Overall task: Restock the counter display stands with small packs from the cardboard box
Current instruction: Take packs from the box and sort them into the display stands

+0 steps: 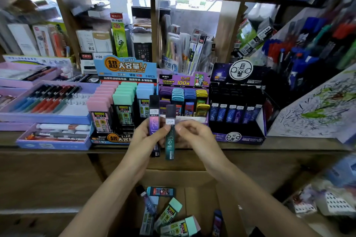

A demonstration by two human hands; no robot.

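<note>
At least 5 packs [169, 211] are lying unstocked in the cardboard box [200, 183]. Left hand [144, 137] is gripping a purple lead pack [154, 121]; right hand [194, 134] is pinching a teal lead pack [170, 146], facing the partly filled black display stand [237, 90].

Indoor, moderately bright. Backlit: window panes [194, 5] behind the shelving blown out white. Front light soft and even; no hard shadows on the tabletop [289, 141]. Centre sharpest: print on the blue header card [125, 67] legible, labels on the purple pack [154, 123] and green pack [170, 144] partly so. Left hand [146, 136] and right hand [194, 134] slightly soft. Pen rack [308, 48] at right smeared by blur. Wide-angle bowing toward the edges. Cardboard box [192, 179] below is dimmer, its contents soft.
</note>
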